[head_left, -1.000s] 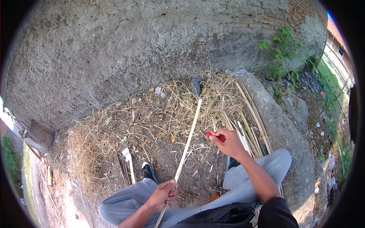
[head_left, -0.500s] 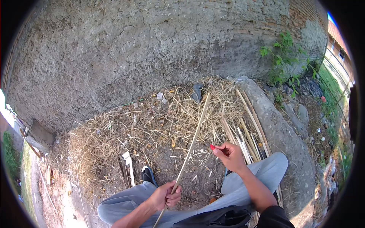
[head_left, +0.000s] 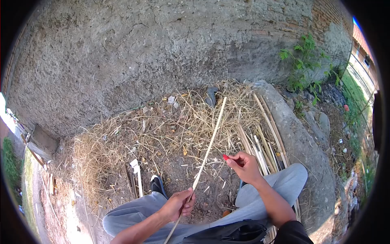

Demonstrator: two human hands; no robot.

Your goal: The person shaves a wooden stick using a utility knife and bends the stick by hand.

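Long wooden strip: held slantwise by the left hand, its pale upper length (head_left: 211,145) reaching over the straw (head_left: 166,134) and its thin lower end passed across the lap.
Left hand (head_left: 181,203): closed around the strip's lower part, fingers wrapped and thumb laid along it, presumably so that it is steadied while the upper length is left exposed.
Right hand (head_left: 246,167): held apart from the strip, to its right; a small red object (head_left: 226,157) is pinched between thumb and fingers, its tip pointed toward the strip. Whether a blade is attached cannot be told.
Knees: bent outward in grey trousers (head_left: 284,183), by which open space seems to be given to both hands.
Spare strips (head_left: 260,155): laid roughly side by side near the right knee, probably for easy reach.
Stone slab (head_left: 290,126): set beyond them, by the rough wall (head_left: 162,53).
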